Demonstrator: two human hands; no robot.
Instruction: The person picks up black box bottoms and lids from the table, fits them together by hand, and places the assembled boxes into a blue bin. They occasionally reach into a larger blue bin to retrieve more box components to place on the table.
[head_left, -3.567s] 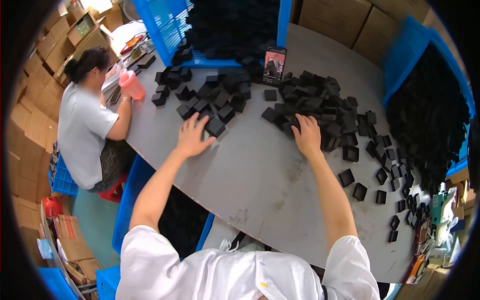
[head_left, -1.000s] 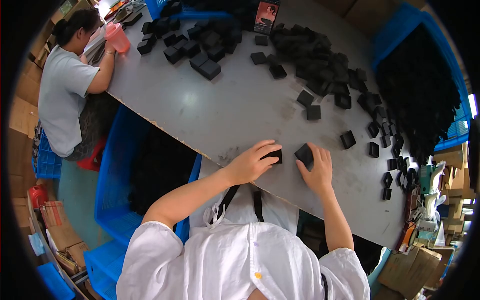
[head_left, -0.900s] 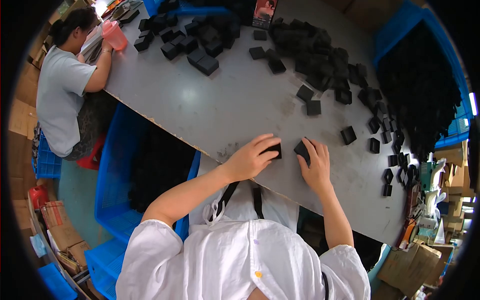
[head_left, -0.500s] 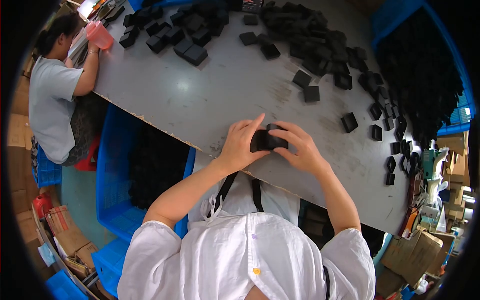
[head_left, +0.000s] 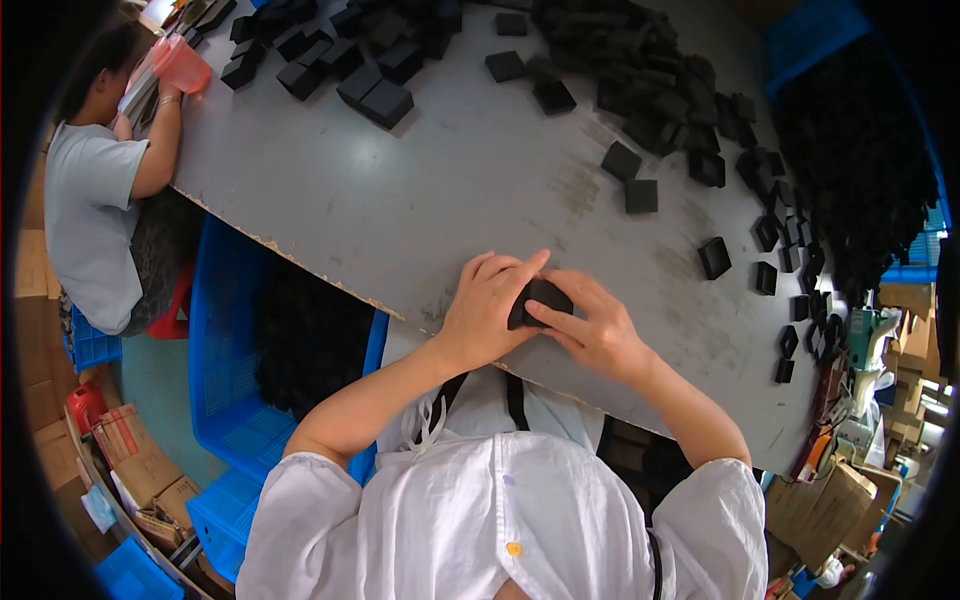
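Between my two hands, close to the table's near edge, is a small black box [head_left: 546, 293]. My left hand [head_left: 485, 312] is wrapped round its left side, index finger stretched along the top. From the right, my right hand [head_left: 602, 328] grips it with thumb and fingers bent over its face. Fingers cover much of the box. The grey table [head_left: 460, 200] lies beneath both hands. To their right, a single open-sided black box piece [head_left: 714, 258] stands on the tabletop.
A heap of black box pieces [head_left: 650, 80] spreads along the far right, with hollow ones down the right edge. Stacked black boxes [head_left: 376, 95] stand at the far left. A blue crate [head_left: 215, 350] sits below the edge. Another person [head_left: 95, 200] works by a pink container [head_left: 182, 65].
Two black parts held slightly apart are now together as one compact block. My right hand has closed in over it, and the camera view has shifted a little.
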